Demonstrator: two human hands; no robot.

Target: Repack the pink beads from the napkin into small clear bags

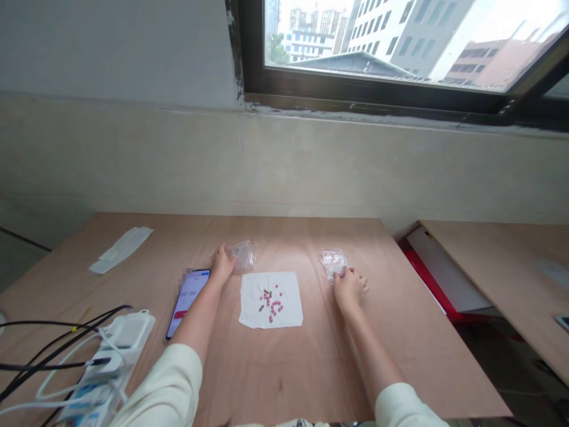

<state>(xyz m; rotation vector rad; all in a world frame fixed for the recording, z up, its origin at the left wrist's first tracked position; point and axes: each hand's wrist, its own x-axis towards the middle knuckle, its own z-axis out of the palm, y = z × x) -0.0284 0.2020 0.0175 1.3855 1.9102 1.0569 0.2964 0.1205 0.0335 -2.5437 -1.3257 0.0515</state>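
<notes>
My left hand (223, 265) is at the left edge of a clear plastic bag (244, 256), its fingers closed on the bag's side. On the right, my right hand (350, 288) pinches the lower edge of a clear plastic bag (332, 260), which seems to lie in a small stack. Between the hands a white paper sheet (287, 296) lies flat, slightly uneven at its edges. Several small round pink pills (276, 306) are scattered on it, with a few dark capsules (261, 308) among them.
A phone (192, 290) showing a timer lies under my left forearm. A white power strip (111, 362) with black and white cables fills the near left. Folded white paper (122, 249) rests at the back left. The wooden table (275, 367) meets a wall below a window.
</notes>
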